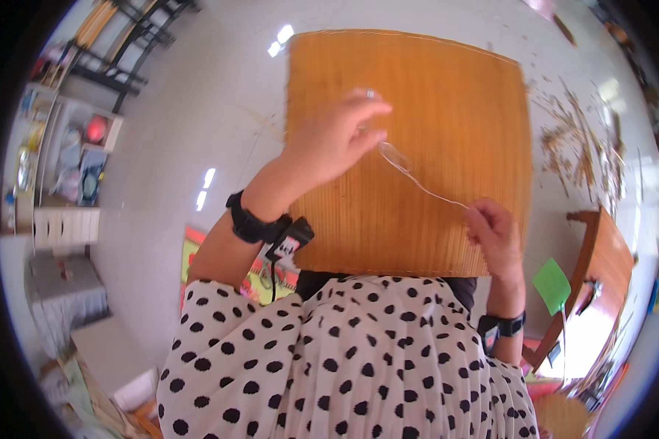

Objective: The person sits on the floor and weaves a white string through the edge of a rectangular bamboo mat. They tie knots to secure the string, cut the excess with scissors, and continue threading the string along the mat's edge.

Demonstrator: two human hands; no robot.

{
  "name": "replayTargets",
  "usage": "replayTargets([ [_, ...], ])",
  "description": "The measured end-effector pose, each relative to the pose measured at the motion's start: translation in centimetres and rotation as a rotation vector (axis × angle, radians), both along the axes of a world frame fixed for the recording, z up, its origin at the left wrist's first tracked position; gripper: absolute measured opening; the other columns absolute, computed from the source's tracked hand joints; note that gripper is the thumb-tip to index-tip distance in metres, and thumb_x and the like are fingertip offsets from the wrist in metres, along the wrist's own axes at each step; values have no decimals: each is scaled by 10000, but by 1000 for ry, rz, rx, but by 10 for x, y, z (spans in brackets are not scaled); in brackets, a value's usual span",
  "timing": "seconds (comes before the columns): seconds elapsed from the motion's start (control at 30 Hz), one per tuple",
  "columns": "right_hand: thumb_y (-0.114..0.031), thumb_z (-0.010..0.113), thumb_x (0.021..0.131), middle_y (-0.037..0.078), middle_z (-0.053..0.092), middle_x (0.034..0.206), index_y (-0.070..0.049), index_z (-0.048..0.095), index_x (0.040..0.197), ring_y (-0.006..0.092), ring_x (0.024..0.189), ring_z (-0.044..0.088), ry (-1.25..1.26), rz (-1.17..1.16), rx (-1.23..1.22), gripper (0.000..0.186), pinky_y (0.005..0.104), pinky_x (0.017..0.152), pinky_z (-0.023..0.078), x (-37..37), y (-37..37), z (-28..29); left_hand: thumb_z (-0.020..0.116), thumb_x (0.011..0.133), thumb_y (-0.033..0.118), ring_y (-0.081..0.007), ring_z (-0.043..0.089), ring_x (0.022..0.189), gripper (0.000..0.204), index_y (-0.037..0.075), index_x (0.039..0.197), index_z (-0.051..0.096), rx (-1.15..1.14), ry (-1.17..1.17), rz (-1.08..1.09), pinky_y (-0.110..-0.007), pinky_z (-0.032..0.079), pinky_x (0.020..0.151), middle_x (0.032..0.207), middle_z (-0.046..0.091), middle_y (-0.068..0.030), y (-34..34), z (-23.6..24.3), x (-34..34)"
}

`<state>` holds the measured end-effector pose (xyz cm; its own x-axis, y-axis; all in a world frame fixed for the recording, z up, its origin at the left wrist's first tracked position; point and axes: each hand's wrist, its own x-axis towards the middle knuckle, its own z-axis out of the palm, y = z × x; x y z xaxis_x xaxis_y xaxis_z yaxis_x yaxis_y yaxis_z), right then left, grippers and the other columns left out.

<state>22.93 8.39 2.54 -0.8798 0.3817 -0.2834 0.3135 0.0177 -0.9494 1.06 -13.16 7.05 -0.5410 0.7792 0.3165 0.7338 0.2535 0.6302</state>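
A: How does each grip stand?
B: The right grip (492,228) pinches a thin cord (441,197) between thumb and fingertips. The left grip (333,135) is blurred, thumb and forefinger curved toward each other; whether it clasps the cord cannot be told.

A: And the cord itself?
B: Whitish, fine and flexible. It slants above the mat (410,80), from a slack, translucent loop beside the left thumb down to the right fingertips.

A: Describe the mat.
B: Orange-brown, roughly square, ribbed with narrow parallel strips; a pale stitched line follows its far edge. Its near edge meets a pleated white garment (373,351) with black dots.

A: What room surrounds it?
B: Smooth, glossy floor (198,95) opens broadly along the left edge. Beyond the right edge lie scattered dry stalks (571,143); nearer, a green paddle-shaped blade (551,284) stands before brown wooden furniture (609,252).
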Motion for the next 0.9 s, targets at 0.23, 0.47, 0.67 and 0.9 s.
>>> replayTargets([
  [0.23,-103,566,932,-37,485,658,-26,596,880,32,538,424,18,-31,10,97,190,469,324,12,20,-12,581,889,190,-180,643,603,215,22,1016,626,49,-308,600,-301,487,593,942,652,-92,-122,-41,-72],
  [0.47,-123,570,935,-48,447,640,-23,596,891,27,523,367,-85,-49,38,112,176,458,266,7,35,-8,611,841,272,-205,648,566,241,36,870,654,-852,-371,483,-374,513,596,725,658,-121,-311,-275,-32],
  [0.67,-106,573,914,-52,415,623,-31,607,879,25,513,353,-121,-88,121,90,184,453,252,7,35,-2,684,756,281,-257,665,657,262,24,803,681,-979,-965,454,-392,527,613,763,681,-145,-332,-345,69],
  [0.9,-83,590,888,-48,454,608,-18,619,822,35,515,408,-258,-82,215,97,199,453,292,-11,0,29,746,447,195,-271,665,732,104,148,518,686,-843,-632,815,-391,538,649,711,672,-86,-356,-461,164],
])
